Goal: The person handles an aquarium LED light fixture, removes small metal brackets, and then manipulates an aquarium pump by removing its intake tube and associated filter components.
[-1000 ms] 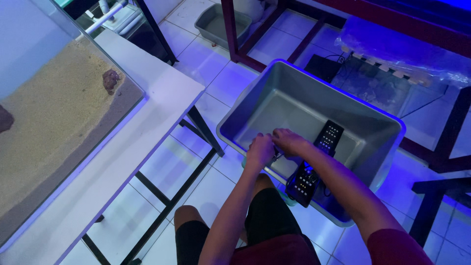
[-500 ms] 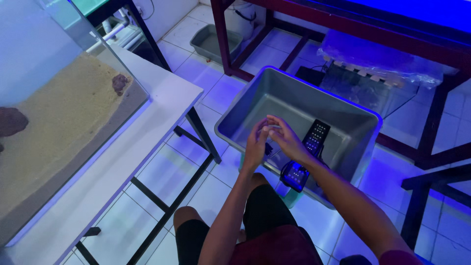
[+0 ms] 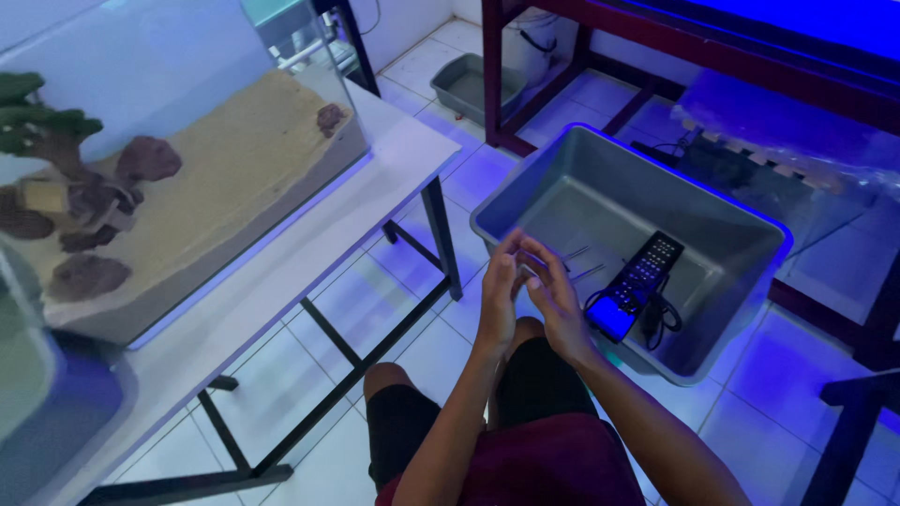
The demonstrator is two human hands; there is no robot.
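Observation:
My left hand and my right hand are raised together above my knees, fingertips touching, with nothing visible between them. They hover over the near rim of a large grey plastic tub on the floor. Inside the tub lie a black remote control, a small device glowing blue with a black cable, and two thin metal tools just beyond my fingers.
A glass tank with sand, dark rocks and a small green tree stands on a white table at my left. A smaller grey tub sits on the tiled floor behind. A dark red rack and clear plastic sheeting are beyond the tub.
Both hands have come up out of the tub and drawn toward me, fingertips now meeting. The view has swung left, showing more of the tank.

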